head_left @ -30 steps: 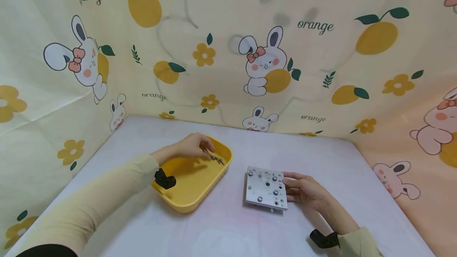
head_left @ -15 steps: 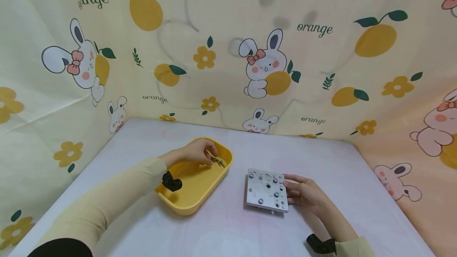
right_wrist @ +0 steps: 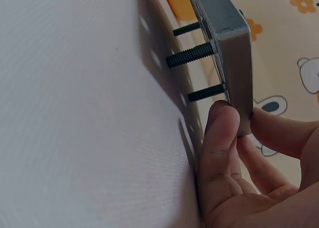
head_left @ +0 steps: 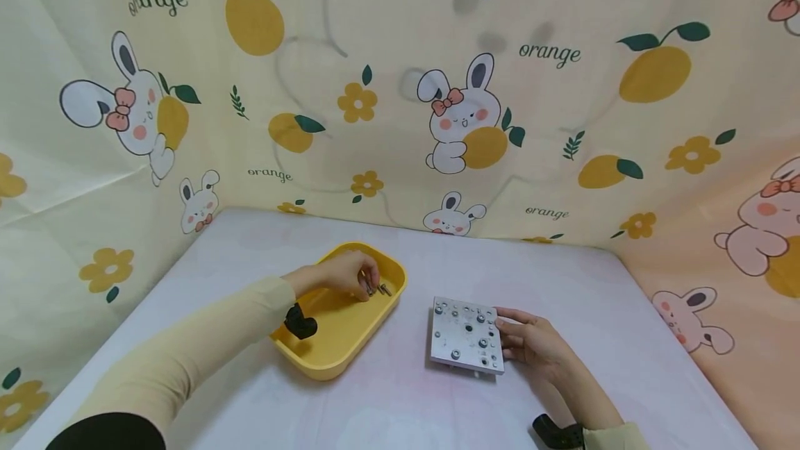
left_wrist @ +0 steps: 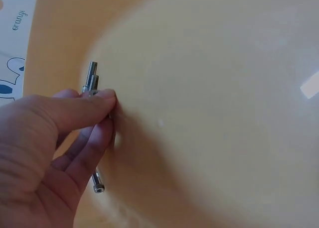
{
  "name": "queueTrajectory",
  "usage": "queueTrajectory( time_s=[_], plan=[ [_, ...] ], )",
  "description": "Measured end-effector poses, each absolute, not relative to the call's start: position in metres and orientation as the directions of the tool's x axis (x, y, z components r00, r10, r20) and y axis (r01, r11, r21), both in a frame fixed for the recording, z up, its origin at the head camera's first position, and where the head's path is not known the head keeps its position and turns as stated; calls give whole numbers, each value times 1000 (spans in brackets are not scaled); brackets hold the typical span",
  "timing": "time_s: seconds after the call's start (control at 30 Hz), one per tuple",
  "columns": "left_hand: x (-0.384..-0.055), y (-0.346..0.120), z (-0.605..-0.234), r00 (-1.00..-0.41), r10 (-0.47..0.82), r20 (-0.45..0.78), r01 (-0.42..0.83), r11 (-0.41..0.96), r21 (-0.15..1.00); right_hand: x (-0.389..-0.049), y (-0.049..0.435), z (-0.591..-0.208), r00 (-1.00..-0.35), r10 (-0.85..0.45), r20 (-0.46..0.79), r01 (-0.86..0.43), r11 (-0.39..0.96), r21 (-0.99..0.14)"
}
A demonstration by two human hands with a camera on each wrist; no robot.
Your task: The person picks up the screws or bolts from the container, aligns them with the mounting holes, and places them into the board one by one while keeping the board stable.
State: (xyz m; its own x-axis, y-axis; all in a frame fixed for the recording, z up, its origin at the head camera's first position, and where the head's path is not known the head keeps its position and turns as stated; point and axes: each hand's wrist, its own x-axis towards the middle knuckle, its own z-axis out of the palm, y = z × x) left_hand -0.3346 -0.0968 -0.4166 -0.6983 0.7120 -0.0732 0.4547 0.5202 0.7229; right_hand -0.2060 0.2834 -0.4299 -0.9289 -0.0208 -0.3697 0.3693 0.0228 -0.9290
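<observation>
My left hand (head_left: 350, 275) reaches into the yellow tray (head_left: 325, 371), over a small group of metal screws (head_left: 384, 289) near its far right end. In the left wrist view, thumb and fingertips pinch together at a socket-head screw, mostly hidden by them. Threaded screw ends (left_wrist: 92, 71) show beyond the thumb, and one screw head (left_wrist: 98, 188) below the fingers. My right hand (head_left: 531, 342) grips the right edge of a square metal plate (head_left: 467, 332) with holes and bolts in it. The plate is slightly raised, and threaded bolt shanks (right_wrist: 192, 55) stick out of its underside.
A white cloth-like surface (head_left: 400, 408) covers the table, with the tray left of the plate. Printed curtains (head_left: 375, 123) close in the back and both sides.
My left hand has shifted slightly right and down among the screws, its fingers closing together. The right hand keeps holding the plate in nearly the same place.
</observation>
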Motion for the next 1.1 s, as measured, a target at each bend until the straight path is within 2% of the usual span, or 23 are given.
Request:
queueTrajectory(
  time_s=[0.17, 0.57, 0.8, 1.1],
  plan=[
    [-332, -97, -414, -661, 746, -86, 487, 513, 707, -208, 284, -431, -926, -23, -377, 376, 16, -926],
    [-325, -96, -407, -628, 778, -34, 531, 460, 712, -209, 284, -435, -930, -6, -367, 367, -10, -930],
    [-327, -101, -407, -666, 745, 39, 550, 454, 701, -206, 285, -431, -935, -34, -352, 352, -11, -936],
    [-316, -109, -384, -749, 645, 152, 488, 382, 785, -205, 280, -428, -933, 56, -355, 355, -5, -935]
  ],
)
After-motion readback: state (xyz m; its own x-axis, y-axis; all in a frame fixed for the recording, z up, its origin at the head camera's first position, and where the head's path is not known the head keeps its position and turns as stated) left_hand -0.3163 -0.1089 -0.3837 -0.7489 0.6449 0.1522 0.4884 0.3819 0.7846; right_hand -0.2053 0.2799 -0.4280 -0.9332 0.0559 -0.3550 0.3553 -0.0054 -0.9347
